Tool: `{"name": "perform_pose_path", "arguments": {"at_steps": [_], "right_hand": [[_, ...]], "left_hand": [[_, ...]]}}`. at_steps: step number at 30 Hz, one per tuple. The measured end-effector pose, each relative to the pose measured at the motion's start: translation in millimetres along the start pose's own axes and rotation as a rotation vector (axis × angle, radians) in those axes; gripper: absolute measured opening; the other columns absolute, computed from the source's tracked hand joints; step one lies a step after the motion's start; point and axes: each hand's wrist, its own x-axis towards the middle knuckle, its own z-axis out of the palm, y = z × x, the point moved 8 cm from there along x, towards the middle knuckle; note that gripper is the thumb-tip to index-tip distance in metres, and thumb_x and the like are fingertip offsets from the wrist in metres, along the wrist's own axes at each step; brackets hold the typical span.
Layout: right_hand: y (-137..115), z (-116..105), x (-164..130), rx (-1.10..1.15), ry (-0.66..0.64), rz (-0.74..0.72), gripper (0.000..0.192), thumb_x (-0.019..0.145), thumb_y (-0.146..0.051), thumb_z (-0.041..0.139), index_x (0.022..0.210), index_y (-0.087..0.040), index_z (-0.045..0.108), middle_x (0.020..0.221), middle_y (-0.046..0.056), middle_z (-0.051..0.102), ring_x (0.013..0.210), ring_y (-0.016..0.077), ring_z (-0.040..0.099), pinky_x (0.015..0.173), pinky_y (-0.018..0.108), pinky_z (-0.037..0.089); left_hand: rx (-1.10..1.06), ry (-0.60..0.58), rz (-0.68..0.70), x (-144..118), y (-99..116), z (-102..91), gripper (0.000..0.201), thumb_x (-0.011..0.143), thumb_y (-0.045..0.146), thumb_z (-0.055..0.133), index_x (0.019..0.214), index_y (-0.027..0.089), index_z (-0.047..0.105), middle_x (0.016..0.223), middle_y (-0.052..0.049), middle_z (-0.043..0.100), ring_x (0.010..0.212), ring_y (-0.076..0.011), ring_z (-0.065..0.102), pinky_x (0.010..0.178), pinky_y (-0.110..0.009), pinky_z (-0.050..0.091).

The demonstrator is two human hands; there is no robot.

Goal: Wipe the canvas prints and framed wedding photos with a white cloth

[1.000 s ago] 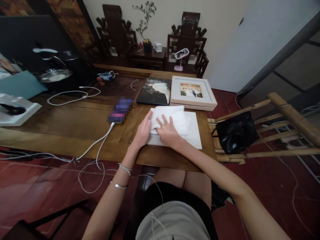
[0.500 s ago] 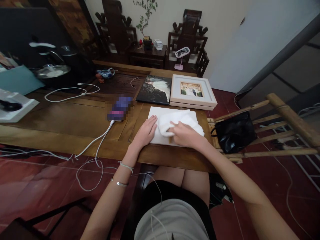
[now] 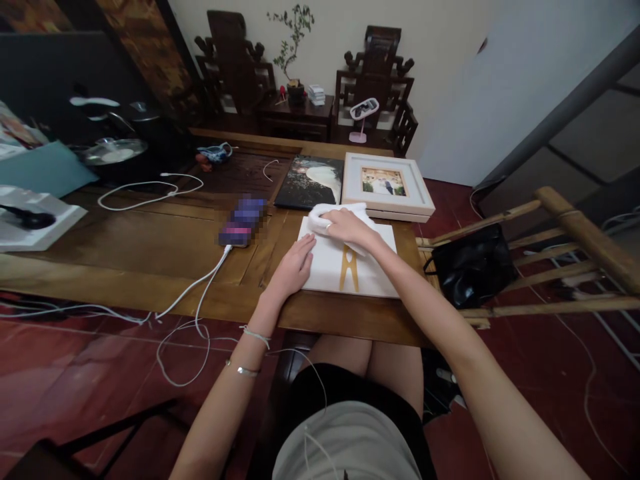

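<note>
A person sits at a wooden table, seen from above; only the two bare forearms, the lap and part of a grey top show. One white board lies flat on the table at its near edge, right in front of the person. It carries one gold mark shaped like a narrow letter A; the mark's top is hidden under the right hand.

The left hand rests flat on the board's left edge, fingers spread and straight, holding nothing. The right hand presses one bunched white cloth against the board's far left corner; its fingers curl over the cloth, and most of the cloth is hidden beneath them. A ring seems to show on one finger, too small to be sure.

Just beyond the board lie two pictures side by side: one dark unframed print and one white-framed photo. Left of the board lies one phone, its screen blurred out, with one white cable running off the table edge. A second white cable loops farther left.

Right of the board, off the table, one black bag sits on a bamboo rack. At the far left, a white box is cut off by the picture's edge. Two dark carved chairs stand against the wall behind the table.
</note>
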Motion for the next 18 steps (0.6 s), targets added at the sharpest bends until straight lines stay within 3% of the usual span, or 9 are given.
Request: {"name": "perform_pose_path", "arguments": {"at_steps": [5, 8, 12, 15, 18], "right_hand": [[65.7, -14.4, -43.0, 0.025, 0.044, 0.095, 0.044, 0.072, -0.008, 0.04, 0.105, -0.012, 0.069, 0.115, 0.01, 0.069, 0.101, 0.0285, 0.061, 0.086, 0.032, 0.043], [87.1, -11.1, -79.9, -0.016, 0.075, 0.131, 0.049, 0.07, -0.006, 0.039, 0.109, -0.012, 0.068, 0.114, 0.011, 0.07, 0.1, 0.0294, 0.061, 0.088, 0.035, 0.043], [69.2, 11.6, -138.0, -0.08, 0.049, 0.119, 0.054, 0.069, -0.003, 0.038, 0.112, -0.014, 0.067, 0.103, 0.009, 0.073, 0.096, 0.027, 0.065, 0.1, 0.042, 0.039], [36.0, 25.6, -180.6, -0.053, 0.015, 0.059, 0.053, 0.066, -0.001, 0.039, 0.106, -0.017, 0.069, 0.131, 0.012, 0.061, 0.117, 0.0301, 0.058, 0.1, 0.047, 0.042], [10.7, 32.5, -208.4, 0.011, -0.038, -0.016, 0.053, 0.064, 0.0, 0.038, 0.1, -0.021, 0.071, 0.135, 0.008, 0.058, 0.132, 0.0275, 0.046, 0.103, 0.047, 0.042]], "left_hand": [[-0.015, 0.015, 0.013, -1.0, -0.2, 1.2, 0.043, 0.093, 0.021, 0.037, 0.131, 0.012, 0.054, 0.142, -0.015, 0.051, 0.137, -0.0248, 0.041, 0.115, -0.049, 0.032], [-0.018, 0.023, 0.015, -1.0, 0.9, 0.4, 0.042, 0.093, 0.021, 0.037, 0.13, 0.013, 0.055, 0.142, -0.014, 0.052, 0.137, -0.0247, 0.041, 0.115, -0.05, 0.032], [-0.009, 0.023, 0.01, -1.0, 1.5, -0.2, 0.042, 0.093, 0.021, 0.037, 0.13, 0.011, 0.055, 0.141, -0.015, 0.052, 0.137, -0.0252, 0.042, 0.116, -0.05, 0.032], [-0.01, 0.021, 0.006, -1.0, 0.8, 0.1, 0.043, 0.093, 0.021, 0.036, 0.129, 0.009, 0.055, 0.141, -0.017, 0.052, 0.137, -0.0254, 0.041, 0.116, -0.049, 0.031], [-0.013, 0.019, 0.01, -0.9, 0.0, 0.9, 0.042, 0.093, 0.021, 0.037, 0.13, 0.01, 0.055, 0.141, -0.016, 0.051, 0.137, -0.026, 0.041, 0.115, -0.051, 0.032]]}}
